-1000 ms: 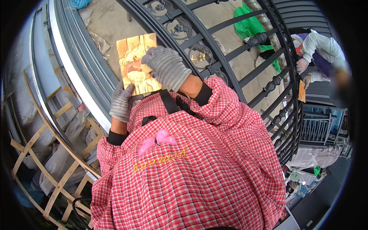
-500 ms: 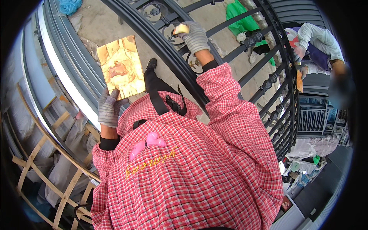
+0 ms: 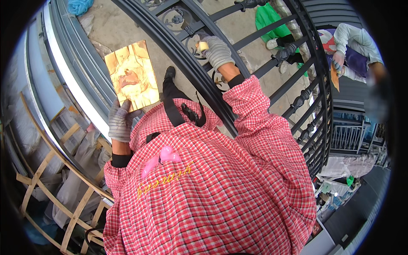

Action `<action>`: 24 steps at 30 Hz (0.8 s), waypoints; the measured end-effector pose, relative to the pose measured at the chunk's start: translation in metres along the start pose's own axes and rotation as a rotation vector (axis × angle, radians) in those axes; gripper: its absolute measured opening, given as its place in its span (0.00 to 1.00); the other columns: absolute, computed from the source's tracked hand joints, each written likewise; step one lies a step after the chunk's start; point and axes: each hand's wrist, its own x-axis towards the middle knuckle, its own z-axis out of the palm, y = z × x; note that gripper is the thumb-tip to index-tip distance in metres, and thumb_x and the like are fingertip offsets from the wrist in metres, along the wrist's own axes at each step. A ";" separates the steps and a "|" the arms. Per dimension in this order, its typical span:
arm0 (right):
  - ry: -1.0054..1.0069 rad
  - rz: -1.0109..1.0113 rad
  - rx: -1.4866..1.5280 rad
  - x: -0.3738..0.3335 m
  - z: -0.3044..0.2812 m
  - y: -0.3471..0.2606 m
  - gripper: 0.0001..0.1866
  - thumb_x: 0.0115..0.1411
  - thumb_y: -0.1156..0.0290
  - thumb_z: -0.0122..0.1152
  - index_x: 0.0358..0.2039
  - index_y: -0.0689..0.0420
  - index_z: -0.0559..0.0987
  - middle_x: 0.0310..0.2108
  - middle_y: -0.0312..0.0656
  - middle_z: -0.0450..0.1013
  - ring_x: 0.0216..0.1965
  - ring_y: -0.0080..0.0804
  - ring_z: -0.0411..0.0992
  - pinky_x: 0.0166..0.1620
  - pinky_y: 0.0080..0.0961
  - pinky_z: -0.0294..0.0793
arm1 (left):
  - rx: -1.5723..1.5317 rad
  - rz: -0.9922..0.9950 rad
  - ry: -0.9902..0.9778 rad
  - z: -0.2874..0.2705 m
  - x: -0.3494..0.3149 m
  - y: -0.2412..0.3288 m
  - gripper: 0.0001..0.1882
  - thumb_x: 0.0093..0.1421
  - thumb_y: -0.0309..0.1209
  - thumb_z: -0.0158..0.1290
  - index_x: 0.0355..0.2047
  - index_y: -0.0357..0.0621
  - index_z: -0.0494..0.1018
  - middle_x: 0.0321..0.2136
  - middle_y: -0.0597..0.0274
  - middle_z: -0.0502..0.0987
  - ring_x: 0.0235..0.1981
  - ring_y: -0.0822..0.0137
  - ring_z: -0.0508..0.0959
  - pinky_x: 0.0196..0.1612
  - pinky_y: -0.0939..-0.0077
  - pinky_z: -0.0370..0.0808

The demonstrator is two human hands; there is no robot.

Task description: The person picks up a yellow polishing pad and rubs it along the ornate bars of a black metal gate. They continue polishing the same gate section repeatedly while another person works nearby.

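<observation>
My left hand point(image 3: 120, 122), in a grey knit glove, grips a flat rectangular gold-coloured board point(image 3: 137, 91) by its lower left corner, thumb on top. The board's face is creased and carries a reddish-brown smear near its middle. My right hand point(image 3: 217, 52), gloved alike, pinches a small pale-yellow sponge-like piece point(image 3: 203, 46) at the ornamental scrollwork point(image 3: 177, 19) of a dark metal railing panel point(image 3: 187, 68). Whether the piece touches the metal I cannot tell.
Curved dark bars with knobbed collars point(image 3: 285, 53) extend to my right. Beyond them another person point(image 3: 357, 46) holds an orange-brown sheet point(image 3: 335, 77). Grey metal profiles point(image 3: 76, 63) and a wooden lattice point(image 3: 78, 208) lie on my left. Green sheeting point(image 3: 270, 21) lies behind the bars.
My right hand has come slightly nearer to me along the scrollwork, still holding the pale-yellow piece. The board has shifted a little left. The other person's hand and sheet have moved.
</observation>
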 end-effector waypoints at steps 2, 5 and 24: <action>-0.023 0.030 0.014 0.001 -0.009 0.003 0.14 0.40 0.70 0.60 0.32 0.54 0.74 0.33 0.46 0.70 0.37 0.42 0.67 0.40 0.30 0.66 | -0.020 -0.009 -0.017 0.002 0.002 0.001 0.19 0.53 0.26 0.45 0.46 0.33 0.58 0.37 0.54 0.71 0.30 0.66 0.75 0.26 0.81 0.77; 0.101 -0.005 0.001 0.010 -0.005 0.005 0.14 0.39 0.71 0.60 0.31 0.55 0.74 0.32 0.46 0.70 0.36 0.42 0.68 0.40 0.30 0.67 | -0.026 -0.011 -0.039 0.002 0.006 0.002 0.20 0.53 0.26 0.45 0.46 0.33 0.58 0.36 0.53 0.71 0.30 0.66 0.75 0.26 0.81 0.77; 0.119 -0.090 0.141 -0.007 -0.003 -0.017 0.14 0.38 0.72 0.60 0.29 0.54 0.73 0.31 0.45 0.69 0.35 0.43 0.67 0.38 0.32 0.67 | -0.023 -0.014 -0.005 -0.007 0.005 -0.002 0.20 0.54 0.26 0.45 0.47 0.33 0.57 0.37 0.54 0.70 0.30 0.67 0.75 0.26 0.79 0.77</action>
